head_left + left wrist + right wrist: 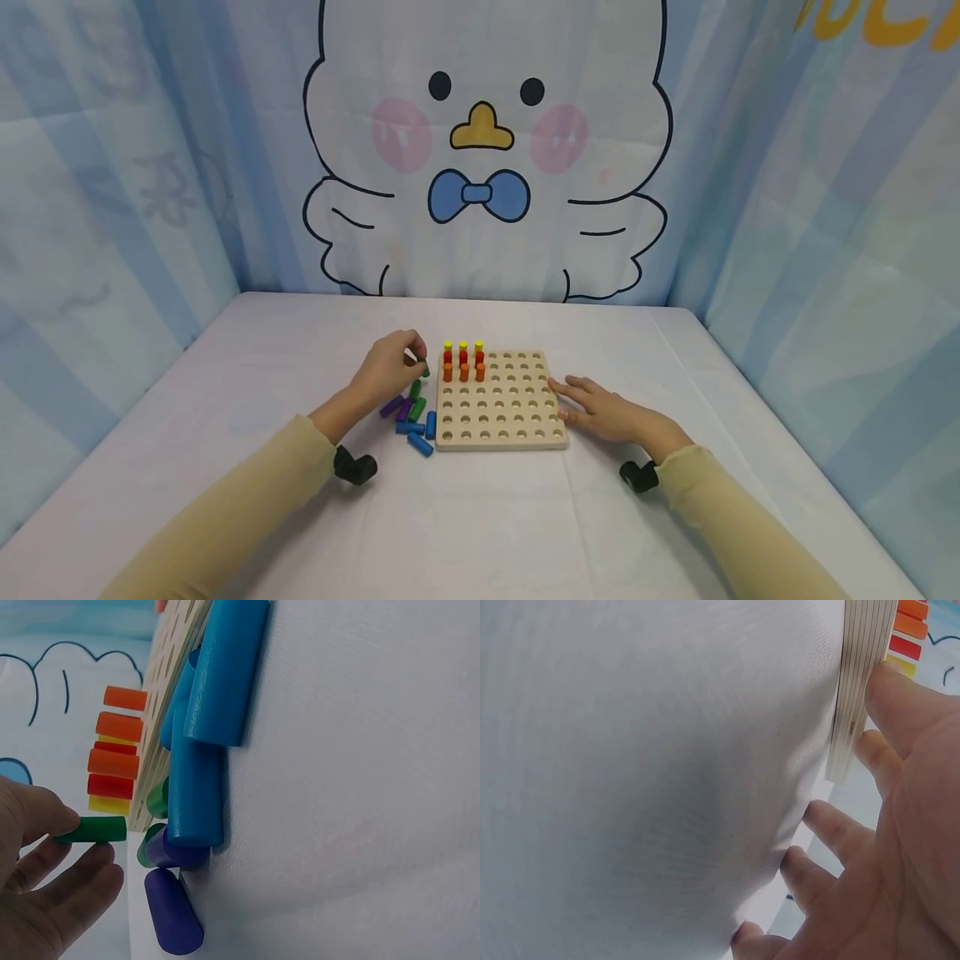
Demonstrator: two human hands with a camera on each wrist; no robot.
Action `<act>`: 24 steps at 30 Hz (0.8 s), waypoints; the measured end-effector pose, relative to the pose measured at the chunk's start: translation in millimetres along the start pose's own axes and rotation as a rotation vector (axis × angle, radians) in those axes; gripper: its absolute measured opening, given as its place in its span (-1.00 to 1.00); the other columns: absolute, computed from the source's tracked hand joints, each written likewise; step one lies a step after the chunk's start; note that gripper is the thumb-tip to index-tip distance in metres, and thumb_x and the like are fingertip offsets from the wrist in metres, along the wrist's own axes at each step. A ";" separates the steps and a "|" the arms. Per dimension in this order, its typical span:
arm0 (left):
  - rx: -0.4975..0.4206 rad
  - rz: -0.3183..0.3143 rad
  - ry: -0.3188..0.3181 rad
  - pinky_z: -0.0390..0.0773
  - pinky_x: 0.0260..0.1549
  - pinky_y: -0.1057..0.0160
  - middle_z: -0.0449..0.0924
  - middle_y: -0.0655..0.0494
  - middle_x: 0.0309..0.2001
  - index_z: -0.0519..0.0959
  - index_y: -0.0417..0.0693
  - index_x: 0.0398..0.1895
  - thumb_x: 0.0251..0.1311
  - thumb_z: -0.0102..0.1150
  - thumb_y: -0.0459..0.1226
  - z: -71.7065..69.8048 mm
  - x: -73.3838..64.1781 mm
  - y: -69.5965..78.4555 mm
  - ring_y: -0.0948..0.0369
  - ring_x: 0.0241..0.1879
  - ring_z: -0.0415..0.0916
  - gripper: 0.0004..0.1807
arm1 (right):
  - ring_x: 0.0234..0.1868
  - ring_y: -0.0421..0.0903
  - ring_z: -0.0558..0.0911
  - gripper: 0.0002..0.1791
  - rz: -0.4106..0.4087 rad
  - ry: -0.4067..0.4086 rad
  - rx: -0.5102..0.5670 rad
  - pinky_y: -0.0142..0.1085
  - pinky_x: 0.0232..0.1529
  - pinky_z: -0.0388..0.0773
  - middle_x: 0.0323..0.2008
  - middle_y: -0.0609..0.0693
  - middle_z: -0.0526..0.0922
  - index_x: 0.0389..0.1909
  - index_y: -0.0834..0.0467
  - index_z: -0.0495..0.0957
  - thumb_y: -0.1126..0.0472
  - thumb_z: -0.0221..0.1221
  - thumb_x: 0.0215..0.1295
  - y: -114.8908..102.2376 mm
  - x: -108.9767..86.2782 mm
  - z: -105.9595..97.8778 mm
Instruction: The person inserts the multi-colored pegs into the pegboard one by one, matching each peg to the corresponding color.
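Observation:
A green peg (101, 829) is pinched between the thumb and fingers of my left hand (389, 367), just left of the wooden pegboard (502, 444). Three columns of pegs stand in the board's far left holes: yellow pegs (463, 345) at the back, red pegs (463, 358) in front of them, then orange pegs (464, 373). My right hand (611, 412) touches the board's right edge with its thumb and index finger. Its other fingers spread toward the tabletop, as the right wrist view shows.
Left of the board lie loose blue pegs (420, 444), purple pegs (391, 406) and green pegs (417, 409) in a cluster. A white cloth covers the table (480, 525). Behind it hangs a curtain (480, 250) with a cartoon bird; side curtains flank the table.

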State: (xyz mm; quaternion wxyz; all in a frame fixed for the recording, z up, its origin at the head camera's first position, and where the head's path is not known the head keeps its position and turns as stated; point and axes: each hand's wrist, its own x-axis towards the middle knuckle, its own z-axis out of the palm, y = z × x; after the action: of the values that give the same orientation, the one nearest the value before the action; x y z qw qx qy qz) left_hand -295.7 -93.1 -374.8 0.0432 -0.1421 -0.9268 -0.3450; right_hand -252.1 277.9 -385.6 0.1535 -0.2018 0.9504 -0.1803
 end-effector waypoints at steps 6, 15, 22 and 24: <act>-0.040 0.004 0.015 0.70 0.02 0.11 0.60 -0.02 -0.08 0.54 -0.11 -0.14 0.31 0.28 -0.39 1.9 -2.9 5.7 0.03 0.02 0.65 -0.86 | 0.59 0.47 -0.04 -0.28 0.011 -0.002 -0.002 0.50 0.42 -0.03 0.63 0.29 -0.05 0.66 -0.03 0.04 -0.19 -0.09 0.62 0.4 0.0 0.1; -0.057 0.032 0.019 0.71 -0.05 0.13 0.59 -0.02 -0.11 0.52 -0.09 -0.18 0.25 0.28 -0.39 5.7 -4.8 11.2 0.06 -0.07 0.65 -0.85 | 0.60 0.46 -0.05 -0.29 0.009 -0.002 -0.003 0.52 0.41 -0.05 0.63 0.30 -0.04 0.65 -0.02 0.05 -0.18 -0.09 0.62 -1.4 -1.1 -0.1; -0.078 0.043 0.002 0.71 -0.03 0.13 0.57 -0.03 -0.10 0.53 -0.10 -0.16 0.28 0.27 -0.39 9.6 -7.2 12.9 0.07 -0.05 0.64 -0.85 | 0.60 0.45 -0.05 -0.28 0.008 0.004 -0.009 0.51 0.41 -0.04 0.63 0.30 -0.04 0.65 -0.02 0.05 -0.18 -0.08 0.62 -1.3 -0.7 0.3; -0.089 0.038 -0.004 0.70 -0.01 0.12 0.57 -0.02 -0.10 0.53 -0.10 -0.15 0.29 0.28 -0.38 10.8 -7.6 13.5 0.06 -0.05 0.63 -0.85 | 0.60 0.45 -0.04 -0.28 0.006 0.006 -0.011 0.51 0.41 -0.04 0.63 0.30 -0.03 0.65 -0.02 0.05 -0.18 -0.08 0.62 -0.7 -0.2 0.7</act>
State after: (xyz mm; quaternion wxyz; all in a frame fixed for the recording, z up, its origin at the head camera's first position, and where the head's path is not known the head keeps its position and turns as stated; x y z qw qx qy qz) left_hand -284.3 -78.1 -375.9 0.0413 -0.1623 -0.9076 -0.3849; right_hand -251.4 277.2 -385.9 0.1502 -0.1992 0.9524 -0.1752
